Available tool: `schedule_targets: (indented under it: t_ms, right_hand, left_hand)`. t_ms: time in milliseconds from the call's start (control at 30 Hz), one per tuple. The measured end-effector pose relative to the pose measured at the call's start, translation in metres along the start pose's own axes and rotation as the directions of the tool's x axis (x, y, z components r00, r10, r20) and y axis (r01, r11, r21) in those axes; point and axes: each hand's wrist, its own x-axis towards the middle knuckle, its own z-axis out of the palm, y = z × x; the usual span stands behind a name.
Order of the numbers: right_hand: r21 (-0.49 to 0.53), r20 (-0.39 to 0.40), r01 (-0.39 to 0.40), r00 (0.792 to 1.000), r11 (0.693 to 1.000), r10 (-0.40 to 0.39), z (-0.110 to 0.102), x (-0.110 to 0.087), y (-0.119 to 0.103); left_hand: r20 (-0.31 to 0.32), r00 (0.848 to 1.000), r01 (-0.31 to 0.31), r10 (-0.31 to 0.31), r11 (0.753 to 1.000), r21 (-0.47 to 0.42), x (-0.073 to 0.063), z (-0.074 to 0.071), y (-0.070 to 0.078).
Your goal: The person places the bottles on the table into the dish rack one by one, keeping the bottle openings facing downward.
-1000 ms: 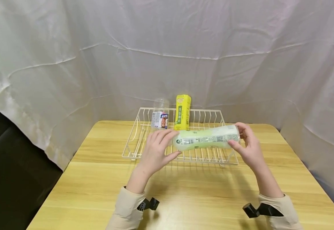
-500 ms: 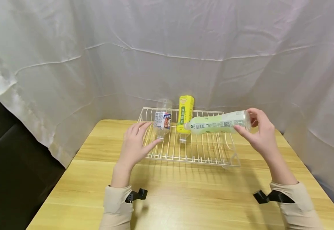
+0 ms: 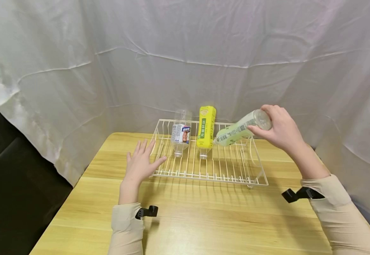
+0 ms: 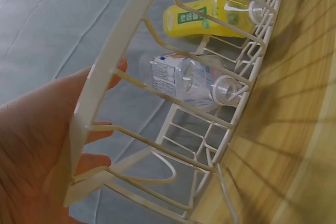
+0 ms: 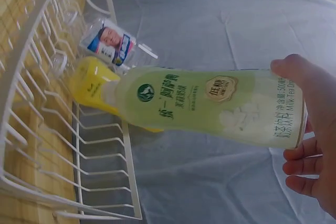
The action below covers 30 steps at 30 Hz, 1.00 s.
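Note:
My right hand (image 3: 280, 128) grips a pale green milk tea bottle (image 3: 236, 131) near its base. The bottle is tilted, neck down to the left, above the white wire rack (image 3: 236, 181). Beside its neck a yellow-wrapped bottle (image 3: 206, 127) leans neck-down in the rack. To the left of that a clear bottle (image 3: 181, 134) with a blue and white label leans the same way. My left hand (image 3: 138, 163) is at the rack's left end, fingers spread and holding nothing. In the left wrist view the rack's frame (image 4: 113, 56) crosses in front of that hand.
The rack stands on a wooden table (image 3: 204, 219). A grey curtain (image 3: 178, 71) hangs close behind the rack and at both sides. Something black (image 3: 19, 184) lies beyond the table's left edge.
My left hand has let go of the green bottle and moved left to the rack's end. My right hand has raised the bottle's base, so its neck now points down to the left.

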Motion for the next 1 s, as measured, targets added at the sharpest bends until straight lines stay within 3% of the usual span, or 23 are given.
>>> schedule_targets:
  t_ms: [167,433,667,1000]
  right_hand:
    - [-0.054,0.065,0.024,0.998,0.998,-0.021,0.002,0.015,0.003]
    - [-0.146,0.186,0.04,0.983,0.988,-0.012,0.006,0.031,0.003]
    - [-0.172,0.273,0.049,0.962,0.984,0.0,0.013,0.036,0.003]
    - [-0.173,0.332,0.043,0.943,0.984,0.017,0.013,0.047,0.004]
  left_hand:
    - [0.046,0.999,0.024,-0.023,1.0,-0.017,0.001,0.004,-0.003]
    - [0.047,0.999,0.026,-0.024,0.999,-0.038,0.001,0.006,-0.005]
    - [0.059,0.998,0.031,-0.028,0.999,-0.043,0.002,0.007,-0.006]
    - [0.061,0.998,0.028,-0.025,0.999,-0.046,0.001,0.005,-0.004]
